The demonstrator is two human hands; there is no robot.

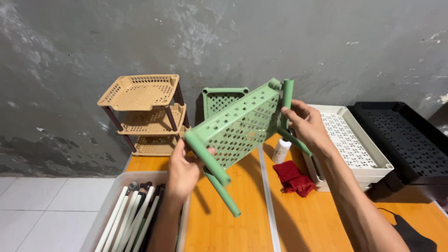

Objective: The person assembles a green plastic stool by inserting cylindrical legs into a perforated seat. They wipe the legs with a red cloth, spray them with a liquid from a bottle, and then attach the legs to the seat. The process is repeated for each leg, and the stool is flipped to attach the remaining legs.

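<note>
I hold a green perforated plastic shelf tray (238,126) tilted up above the orange wooden table (242,224). Green tube legs stick out of its corners. My left hand (183,170) grips the tray's near left corner by a green leg (207,158). My right hand (305,125) is closed around another green leg (287,100) at the far right corner. A second green tray (219,99) leans against the wall behind it.
A beige three-tier shelf rack (144,116) stands at the back left. A clear bin (116,186) of white and dark tubes sits at the front left. White trays (359,149) and black trays (406,140) lie right. A white bottle (281,150) and red cloth (294,177) rest mid-table.
</note>
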